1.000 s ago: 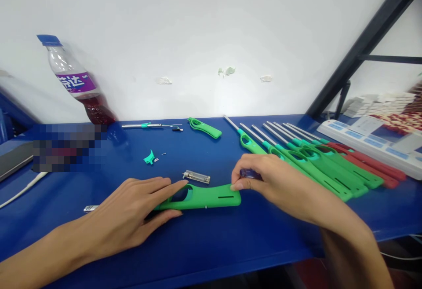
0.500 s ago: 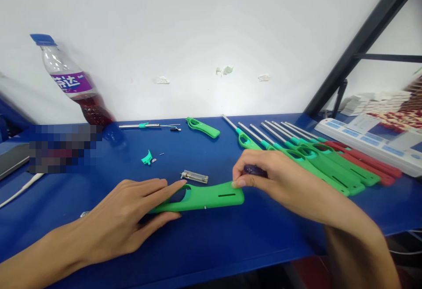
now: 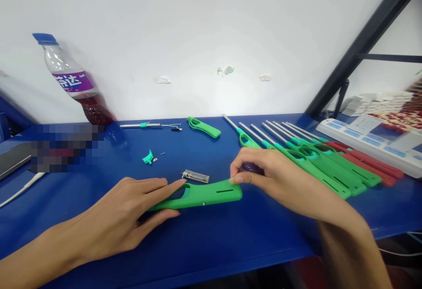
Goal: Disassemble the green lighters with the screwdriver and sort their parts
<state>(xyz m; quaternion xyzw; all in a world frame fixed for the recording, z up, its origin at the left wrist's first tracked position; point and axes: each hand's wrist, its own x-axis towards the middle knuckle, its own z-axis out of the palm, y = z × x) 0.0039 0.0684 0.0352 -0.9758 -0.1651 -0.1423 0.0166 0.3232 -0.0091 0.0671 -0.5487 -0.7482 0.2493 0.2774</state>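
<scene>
A green lighter handle (image 3: 204, 195) lies crosswise near the front of the blue table. My left hand (image 3: 132, 214) grips its left end, fingers over the top and thumb along the near edge. At its right end, my right hand (image 3: 260, 174) pinches the upper edge by the slot, with a dark purple tool handle (image 3: 253, 168) held within the curled fingers. Just behind the handle lies a clear fuel tank (image 3: 196, 176). Farther left are a teal trigger (image 3: 148, 157) and small bits. A metal tube with wires (image 3: 132, 126) and a green shell half (image 3: 204, 128) lie at the back.
Assembled green lighters (image 3: 316, 172) and red lighters (image 3: 365, 161) lie in a row at the right, beside a white power strip (image 3: 369, 146). A drink bottle (image 3: 74, 80) stands at the back left, near a blurred dark object (image 3: 66, 148) and a white cable (image 3: 23, 188).
My right hand has shifted slightly left, and the right end of the green handle has moved a little left and up with it. Both hands keep their hold.
</scene>
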